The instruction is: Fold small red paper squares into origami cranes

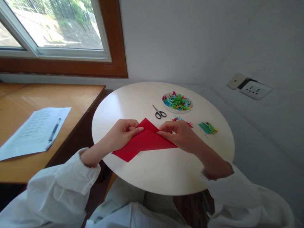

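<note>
A sheet of red paper, partly folded over, is held up above the round white table. My left hand pinches its upper left edge, thumb on the near face and fingers mostly behind. On the upper right edge, my right hand grips the same paper between thumb and curled fingers. The top corner of the paper points away from me, and a flap hangs at lower left. Just past the right hand lie a few small red and light blue folded paper pieces, partly hidden by that hand.
Black-handled scissors lie beyond the paper. Behind them is a white dish heaped with small colourful paper pieces. A stack of coloured paper sits at right. On the wooden desk are written sheets and a pen.
</note>
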The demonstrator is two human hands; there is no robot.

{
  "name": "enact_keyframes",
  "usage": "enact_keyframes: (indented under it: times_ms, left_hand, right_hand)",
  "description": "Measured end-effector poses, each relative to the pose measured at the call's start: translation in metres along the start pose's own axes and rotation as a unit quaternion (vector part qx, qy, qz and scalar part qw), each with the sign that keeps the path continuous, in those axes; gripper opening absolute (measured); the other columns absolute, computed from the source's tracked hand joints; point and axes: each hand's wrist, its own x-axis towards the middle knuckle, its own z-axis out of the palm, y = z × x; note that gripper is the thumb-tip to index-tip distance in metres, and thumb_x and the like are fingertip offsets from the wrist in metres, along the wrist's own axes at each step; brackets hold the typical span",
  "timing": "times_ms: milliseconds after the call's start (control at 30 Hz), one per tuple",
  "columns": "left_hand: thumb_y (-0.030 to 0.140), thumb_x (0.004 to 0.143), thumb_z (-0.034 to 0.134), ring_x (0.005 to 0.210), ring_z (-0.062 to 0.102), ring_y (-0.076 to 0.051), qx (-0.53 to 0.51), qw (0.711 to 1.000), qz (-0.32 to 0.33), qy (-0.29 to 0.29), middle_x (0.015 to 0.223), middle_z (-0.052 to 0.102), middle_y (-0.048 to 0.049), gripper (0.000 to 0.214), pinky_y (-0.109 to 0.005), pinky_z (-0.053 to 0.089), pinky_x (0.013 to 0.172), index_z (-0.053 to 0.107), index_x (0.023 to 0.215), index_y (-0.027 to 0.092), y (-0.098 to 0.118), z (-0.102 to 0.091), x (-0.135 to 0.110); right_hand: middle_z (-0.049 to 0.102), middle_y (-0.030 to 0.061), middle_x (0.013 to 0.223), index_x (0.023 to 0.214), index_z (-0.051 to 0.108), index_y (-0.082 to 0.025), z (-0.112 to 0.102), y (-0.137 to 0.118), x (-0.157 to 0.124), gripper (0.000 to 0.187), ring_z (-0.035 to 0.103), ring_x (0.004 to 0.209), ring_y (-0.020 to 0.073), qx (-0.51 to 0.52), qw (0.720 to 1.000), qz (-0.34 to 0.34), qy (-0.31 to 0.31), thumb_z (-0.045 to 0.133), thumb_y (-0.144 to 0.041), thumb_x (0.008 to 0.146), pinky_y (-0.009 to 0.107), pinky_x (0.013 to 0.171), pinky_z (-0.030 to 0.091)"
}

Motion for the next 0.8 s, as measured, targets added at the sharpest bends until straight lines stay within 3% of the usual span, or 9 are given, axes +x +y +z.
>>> enact_keyframes:
  times_ms: [533,667,800]
  left_hand:
    - [0.044,0.077,0.052,0.048,0.053,-0.012,-0.012,1.0,-0.001,-0.008,0.057,0.057,0.0,0.032,-0.019,0.036,0.04,0.052,0.065,0.015,0.004,0.001,-0.001]
    - [0.043,0.079,0.05,0.047,0.051,-0.01,0.009,1.0,0.024,-0.013,0.055,0.055,0.0007,0.033,-0.019,0.035,0.039,0.05,0.063,0.015,0.003,0.002,-0.001]
    - [0.041,0.081,0.048,0.047,0.047,-0.009,0.033,0.997,0.061,-0.028,0.055,0.053,0.0018,0.033,-0.018,0.033,0.04,0.05,0.062,0.015,0.0,0.004,0.001]
  right_hand:
    - [0.061,0.0002,0.058,0.066,0.065,-0.015,-0.001,-0.004,-0.001,0.019,0.05,0.054,0.0098,-0.019,1.0,-0.022,-0.001,0.055,-0.026,0.077,0.023,0.051,0.036]
    - [0.065,0.0022,0.067,0.072,0.066,-0.015,0.0,-0.002,0.002,0.016,0.056,0.062,0.012,-0.008,1.0,-0.027,-0.003,0.056,-0.027,0.077,0.023,0.054,0.041]
    - [0.069,0.0044,0.081,0.083,0.068,-0.017,0.004,-0.007,0.01,0.016,0.06,0.073,0.0147,-0.001,0.998,-0.052,0.034,0.062,-0.029,0.074,0.025,0.064,0.045]
